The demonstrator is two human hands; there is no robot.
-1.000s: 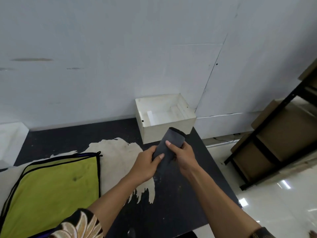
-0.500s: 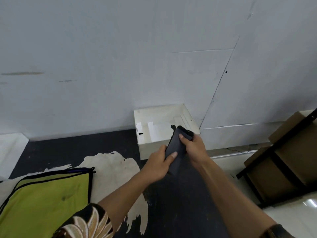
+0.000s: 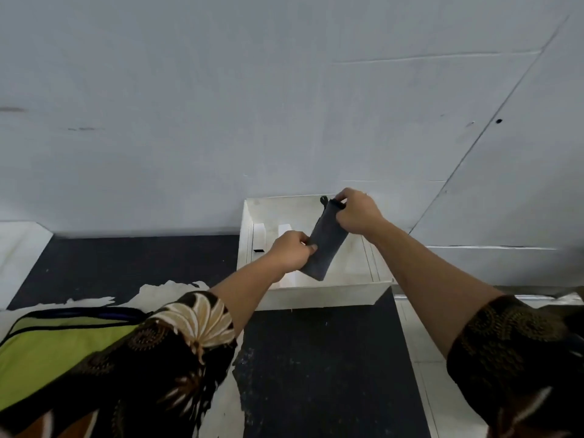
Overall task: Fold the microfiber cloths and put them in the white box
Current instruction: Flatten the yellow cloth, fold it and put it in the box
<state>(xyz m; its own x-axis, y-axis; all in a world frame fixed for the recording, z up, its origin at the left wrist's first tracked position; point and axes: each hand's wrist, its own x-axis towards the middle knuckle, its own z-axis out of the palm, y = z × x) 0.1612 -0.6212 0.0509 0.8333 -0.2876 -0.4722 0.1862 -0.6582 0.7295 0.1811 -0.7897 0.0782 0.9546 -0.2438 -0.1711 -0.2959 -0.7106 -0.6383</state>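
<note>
The dark table carries a yellow-green microfiber cloth at the left, cut off by the frame edge and partly covered by a sleeve, and the white box at its far side near the wall. Over the open box the folded dark grey cloth is tilted: the left hand pinches its lower side, the right hand grips its upper end. I think both hands should lower it flat and release together, so the folds do not open. The box floor under the cloth is hidden.
</note>
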